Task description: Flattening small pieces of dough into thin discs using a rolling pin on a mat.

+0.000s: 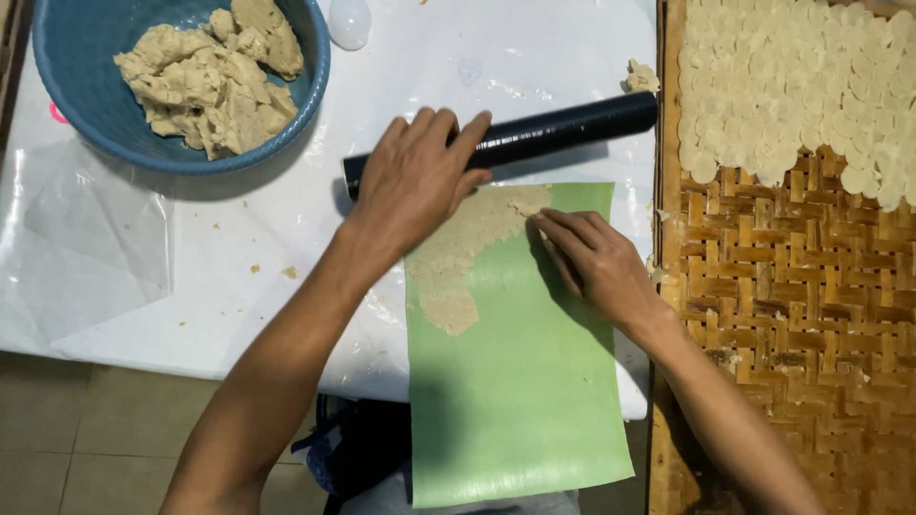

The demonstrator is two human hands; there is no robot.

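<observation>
My left hand (415, 176) rests palm down on a black tube-shaped roller (563, 129) that lies across the top edge of a green sheet (520, 381). A thin layer of beige dough (463, 257) is spread over the sheet's upper left part. My right hand (592, 262) lies flat on the sheet, its fingertips touching the edge of the dough layer.
A blue bowl (72, 105) of lumpy dough stands at the top left on white plastic sheeting (239, 257). To the right lies a woven bamboo tray (792, 305) with several thin pale discs (792, 76) in overlapping rows. A small dough lump (641, 76) sits by the roller's end.
</observation>
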